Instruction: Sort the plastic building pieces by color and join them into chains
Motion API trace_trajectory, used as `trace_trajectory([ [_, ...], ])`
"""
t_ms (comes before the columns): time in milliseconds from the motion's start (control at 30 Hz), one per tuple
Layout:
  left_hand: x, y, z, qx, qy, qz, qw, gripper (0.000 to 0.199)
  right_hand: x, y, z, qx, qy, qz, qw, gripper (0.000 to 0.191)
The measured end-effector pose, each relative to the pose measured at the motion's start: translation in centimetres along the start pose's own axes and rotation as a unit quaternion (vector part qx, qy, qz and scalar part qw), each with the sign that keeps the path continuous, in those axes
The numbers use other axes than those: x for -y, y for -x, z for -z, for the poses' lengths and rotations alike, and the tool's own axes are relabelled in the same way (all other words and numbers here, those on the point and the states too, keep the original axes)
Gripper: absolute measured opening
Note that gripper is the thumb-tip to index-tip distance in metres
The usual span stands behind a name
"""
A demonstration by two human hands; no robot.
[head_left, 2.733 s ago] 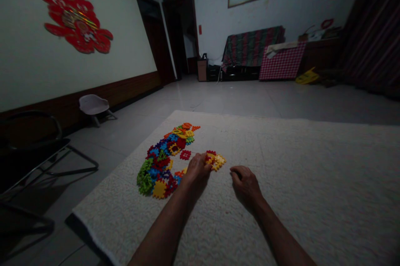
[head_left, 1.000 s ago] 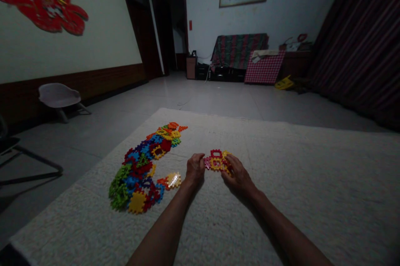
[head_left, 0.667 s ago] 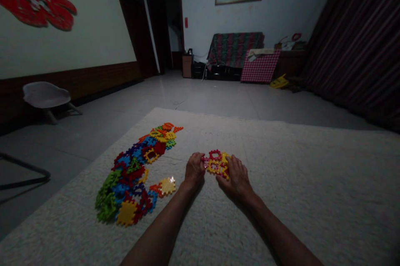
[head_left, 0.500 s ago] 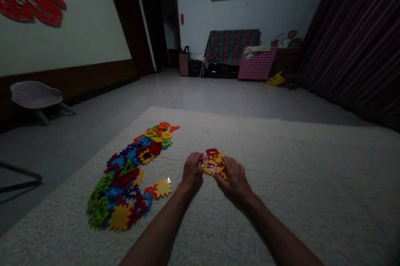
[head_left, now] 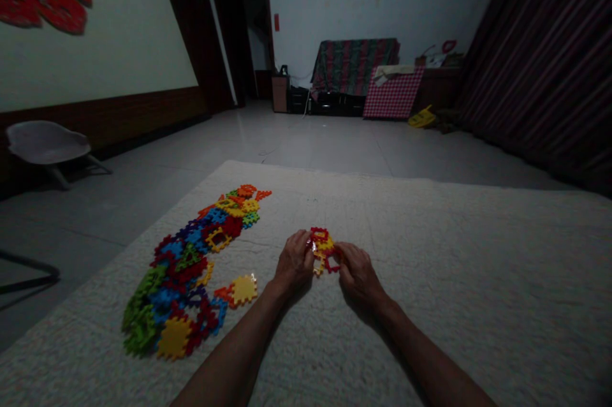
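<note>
Between my hands is a small assembly of red and yellow interlocking plastic pieces [head_left: 325, 244], with toothed edges and open frames. My left hand [head_left: 295, 260] is closed on its left side, fingers bent over the edge. On the other side, my right hand [head_left: 357, 270] grips the right edge between thumb and fingers. My fingers partly cover the assembly. To the left of my hands lies a long, curved pile of loose interlocking pieces [head_left: 186, 266] in green, blue, red, purple, orange and yellow. A solid yellow square piece [head_left: 244, 289] is at the pile's near right side, touching orange ones.
A pale textured mat [head_left: 430, 279] lies under the pieces, on a grey tiled floor [head_left: 229, 139]. A low grey chair [head_left: 48, 142] stands at the left. Far back are a cloth-draped cabinet [head_left: 356, 69] and a yellow object [head_left: 421, 117]; a dark striped curtain [head_left: 535, 75] hangs at the right.
The assembly has been turned between my hands, so its red and yellow frames sit differently. My right hand has shifted slightly down its edge. The whole view has tilted a little.
</note>
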State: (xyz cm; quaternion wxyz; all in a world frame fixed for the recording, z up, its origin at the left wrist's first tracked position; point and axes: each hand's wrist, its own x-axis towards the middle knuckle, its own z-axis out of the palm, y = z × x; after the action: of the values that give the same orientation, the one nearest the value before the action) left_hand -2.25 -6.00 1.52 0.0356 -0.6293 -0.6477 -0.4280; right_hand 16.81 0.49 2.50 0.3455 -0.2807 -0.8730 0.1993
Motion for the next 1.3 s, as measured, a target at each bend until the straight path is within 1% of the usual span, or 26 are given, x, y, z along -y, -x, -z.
trace_trajectory([
  [133,0.5,0.2,-0.3,0.012,0.0,0.0,1.0,0.05,-0.6,-0.2,-0.4,-0.06,0.003,-0.023,0.998,0.043],
  [200,0.6,0.2,-0.2,0.011,0.003,0.007,1.0,0.054,-0.3,-0.2,-0.2,-0.068,0.014,-0.034,0.997,0.043],
  [333,0.2,-0.1,0.2,0.029,0.019,0.012,0.999,0.051,1.2,-0.3,0.5,-0.012,0.056,-0.021,0.998,0.046],
  [400,-0.1,-0.3,0.4,0.029,0.022,0.013,0.999,0.049,1.8,-0.3,0.9,0.013,0.065,-0.011,0.998,0.047],
  [500,-0.5,-0.3,0.7,0.02,0.012,0.021,1.0,0.042,2.1,-0.4,1.1,0.019,0.059,-0.012,0.998,0.043],
  [600,-0.9,-0.3,0.8,0.026,-0.017,0.036,0.999,0.029,2.2,-0.5,1.4,0.023,0.047,-0.013,0.999,0.039],
  [667,-1.1,-0.3,0.9,0.023,-0.041,0.045,0.998,0.024,2.3,-0.6,1.7,0.038,0.034,-0.001,0.999,0.032],
  [767,-1.2,-0.3,0.9,0.013,-0.067,0.057,0.996,0.022,2.1,-0.8,2.0,0.056,0.001,0.023,0.998,0.012],
  [800,-1.2,-0.3,0.9,0.011,-0.072,0.062,0.995,0.022,1.9,-0.9,2.1,0.052,-0.013,0.024,0.998,0.012],
  [867,-1.0,-0.2,0.8,0.01,-0.078,0.073,0.994,0.024,1.4,-0.9,2.0,0.028,-0.041,0.009,0.999,0.019],
  [933,-0.9,-0.2,0.7,0.008,-0.08,0.081,0.993,0.029,0.9,-0.9,1.8,0.0,-0.059,-0.012,0.998,0.02],
  [1000,-0.6,-0.3,0.6,0.008,-0.069,0.08,0.994,0.033,0.5,-0.8,1.5,-0.009,-0.051,-0.014,0.999,0.02],
  [1033,-0.5,-0.3,0.5,0.006,-0.06,0.076,0.995,0.035,0.4,-0.7,1.3,-0.005,-0.035,-0.008,0.999,0.025],
  [1100,-0.4,-0.4,0.5,0.0,-0.042,0.065,0.997,0.037,0.4,-0.4,1.0,0.011,0.011,0.009,1.0,0.046],
  [1167,-0.5,-0.5,0.5,0.009,-0.031,0.046,0.998,0.037,0.6,0.0,0.7,0.035,0.054,0.023,0.998,0.065],
  [1233,-0.8,-0.5,0.6,0.043,-0.022,0.033,0.998,0.035,0.9,0.3,0.5,0.058,0.083,0.03,0.994,0.076],
  [1300,-1.4,-0.4,0.7,0.082,-0.008,0.039,0.996,0.035,1.1,0.4,0.1,0.068,0.106,0.033,0.991,0.081],
])
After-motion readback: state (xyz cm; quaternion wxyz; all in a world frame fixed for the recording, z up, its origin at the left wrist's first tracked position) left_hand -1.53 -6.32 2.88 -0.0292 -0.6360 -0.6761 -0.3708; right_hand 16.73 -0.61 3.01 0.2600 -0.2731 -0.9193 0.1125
